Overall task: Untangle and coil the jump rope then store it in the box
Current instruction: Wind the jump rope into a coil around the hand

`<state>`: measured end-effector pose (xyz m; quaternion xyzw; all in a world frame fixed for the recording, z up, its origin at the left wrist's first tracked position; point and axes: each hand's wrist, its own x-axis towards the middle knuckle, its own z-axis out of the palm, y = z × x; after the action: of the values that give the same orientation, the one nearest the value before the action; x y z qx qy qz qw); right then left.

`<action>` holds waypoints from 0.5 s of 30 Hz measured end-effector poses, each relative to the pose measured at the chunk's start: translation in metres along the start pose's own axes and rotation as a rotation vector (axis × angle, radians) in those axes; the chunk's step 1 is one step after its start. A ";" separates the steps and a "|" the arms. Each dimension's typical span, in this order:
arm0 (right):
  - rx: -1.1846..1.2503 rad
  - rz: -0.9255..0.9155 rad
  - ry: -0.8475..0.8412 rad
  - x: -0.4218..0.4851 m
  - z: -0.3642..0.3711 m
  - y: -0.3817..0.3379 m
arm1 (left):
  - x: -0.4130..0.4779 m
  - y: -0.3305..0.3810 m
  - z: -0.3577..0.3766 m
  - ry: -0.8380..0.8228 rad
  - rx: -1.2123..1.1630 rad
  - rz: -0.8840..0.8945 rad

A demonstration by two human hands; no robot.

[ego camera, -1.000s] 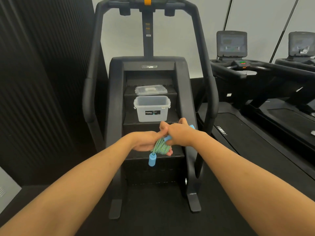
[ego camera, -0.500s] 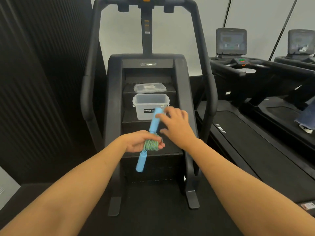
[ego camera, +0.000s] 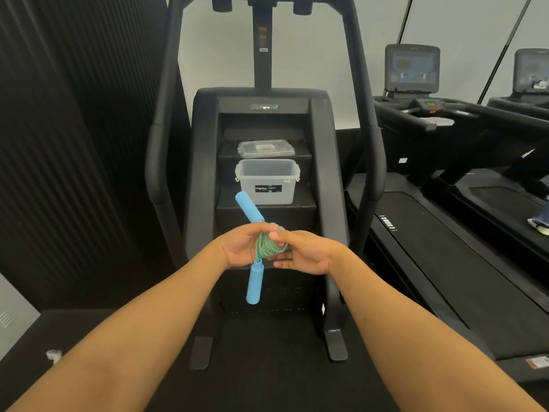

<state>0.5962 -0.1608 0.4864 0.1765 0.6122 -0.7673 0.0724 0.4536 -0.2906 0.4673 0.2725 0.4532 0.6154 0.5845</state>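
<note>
The jump rope (ego camera: 267,248) is a green-blue braided cord bunched into a small coil with two light blue handles. One handle (ego camera: 249,210) sticks up and to the left; the other (ego camera: 254,282) hangs down below my hands. My left hand (ego camera: 237,248) grips the coil from the left. My right hand (ego camera: 303,251) holds it from the right, thumb pressed on top of the cord. The clear plastic box (ego camera: 267,182) stands open on a step of the stair machine, just beyond the rope. Its lid (ego camera: 265,148) lies on the step above.
The black stair climber (ego camera: 264,108) fills the middle, with side rails on both sides of my hands. Treadmills (ego camera: 445,233) stand to the right. A dark ribbed wall is at the left. A shoe (ego camera: 539,226) shows at the right edge.
My right hand let go of the upper handle and came back onto the coil. The upper handle has swung from pointing up-right to up-left, and the lower handle hangs straighter.
</note>
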 end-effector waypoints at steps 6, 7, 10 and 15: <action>0.052 -0.007 -0.016 0.006 -0.003 0.003 | 0.006 0.002 -0.002 -0.038 0.046 0.001; 0.052 0.000 -0.030 0.006 -0.004 0.003 | 0.006 0.002 -0.001 -0.039 0.048 -0.004; 0.018 0.017 -0.078 0.007 -0.005 0.003 | 0.003 0.003 0.002 -0.058 0.042 -0.026; 0.034 0.011 -0.093 0.006 -0.003 0.008 | 0.003 0.002 0.009 -0.103 0.067 -0.041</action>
<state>0.5941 -0.1590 0.4768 0.1451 0.5940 -0.7846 0.1019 0.4597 -0.2852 0.4720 0.3137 0.4483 0.5731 0.6101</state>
